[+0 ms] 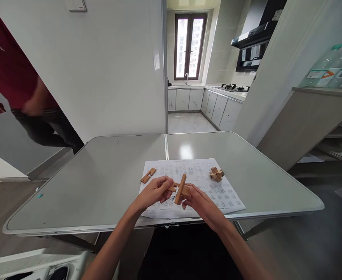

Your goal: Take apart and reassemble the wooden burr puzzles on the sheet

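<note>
My left hand [156, 190] pinches a flat notched wooden puzzle piece [173, 188] near the middle of the paper sheet. Facing it, my right hand [198, 200] grips another pair of wooden puzzle pieces [181, 189], one standing crosswise on the other. The notched end in my left hand meets or nearly meets the crosswise piece; I cannot tell whether they touch. A loose slotted wooden piece [148, 175] lies at the sheet's upper left corner. On the right of the sheet sits an assembled wooden burr puzzle [216, 174]. The printed paper sheet [229, 196] shows rows of small diagrams.
The folding table [100, 186] has a metal rim and a centre seam. A small teal bit [40, 196] lies near its left edge. A person in a dark red shirt [19, 66] is at the far left. Plastic bottles [325, 70] stand on a shelf unit at right.
</note>
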Tool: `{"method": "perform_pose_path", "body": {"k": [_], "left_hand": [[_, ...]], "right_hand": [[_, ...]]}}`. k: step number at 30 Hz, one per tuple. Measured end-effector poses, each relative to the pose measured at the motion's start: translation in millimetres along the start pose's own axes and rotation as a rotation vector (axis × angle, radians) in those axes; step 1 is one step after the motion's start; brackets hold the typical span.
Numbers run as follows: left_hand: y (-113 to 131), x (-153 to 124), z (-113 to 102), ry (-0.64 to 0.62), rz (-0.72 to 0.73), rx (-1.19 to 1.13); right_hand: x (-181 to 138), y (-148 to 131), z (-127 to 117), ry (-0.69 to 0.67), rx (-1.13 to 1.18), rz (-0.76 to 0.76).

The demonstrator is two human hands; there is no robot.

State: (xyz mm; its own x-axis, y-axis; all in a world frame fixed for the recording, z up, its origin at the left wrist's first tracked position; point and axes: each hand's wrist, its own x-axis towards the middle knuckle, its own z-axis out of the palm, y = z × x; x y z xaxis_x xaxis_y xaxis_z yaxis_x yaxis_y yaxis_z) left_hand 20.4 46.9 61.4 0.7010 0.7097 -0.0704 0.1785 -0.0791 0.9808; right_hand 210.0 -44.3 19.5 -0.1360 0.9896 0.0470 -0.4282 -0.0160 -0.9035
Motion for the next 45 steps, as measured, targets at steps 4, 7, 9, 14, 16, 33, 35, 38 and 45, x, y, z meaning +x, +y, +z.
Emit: {"method": "perform_pose_path", "body": {"k": [4, 7, 9, 14, 16, 33, 35, 38, 45], "left_hand": [[4.4, -3.2, 2.1, -0.100, -0.026, 0.007], [5.1, -5.4, 6.0, -0.129, -0.025, -0.003], [4.7, -6.4, 8.1, -0.122, -0.017, -0.004], [3.1, -7.6, 8.9, -0.111, -0.017, -0.017], [2.2, -7.9, 8.9, -0.068, -0.019, -0.020], [-49.3, -22.2, -60.5, 0.614, -0.073, 0.075], [-54.8, -18.4, -68.4, 0.663, -0.118, 0.234], [-60.3, -7.6, -75.7, 0.721, -0.203, 0.498], [-72.9, 12.2, -85.4, 0.807, -0.344, 0.741]], "right_hand": [[-2.1, 3.4, -5.3, -0.052, 0.101, 0.013], [-4.9, 5.9, -8.9, -0.148, 0.154, 0.035], [-6.9, 7.0, -11.7, -0.187, 0.160, 0.050], [-8.8, 13.3, -17.0, -0.166, 0.149, 0.068], [-7.9, 17.1, -15.6, -0.072, 0.163, 0.055], [-0.9, -1.1, -14.7, 0.155, -0.148, 0.074], [12.6, 4.1, -9.2, 0.103, -0.218, 0.131], [37.1, 13.7, 0.5, 0.033, -0.264, 0.202], [96.4, 30.5, 16.5, 0.059, -0.433, 0.273]]}}
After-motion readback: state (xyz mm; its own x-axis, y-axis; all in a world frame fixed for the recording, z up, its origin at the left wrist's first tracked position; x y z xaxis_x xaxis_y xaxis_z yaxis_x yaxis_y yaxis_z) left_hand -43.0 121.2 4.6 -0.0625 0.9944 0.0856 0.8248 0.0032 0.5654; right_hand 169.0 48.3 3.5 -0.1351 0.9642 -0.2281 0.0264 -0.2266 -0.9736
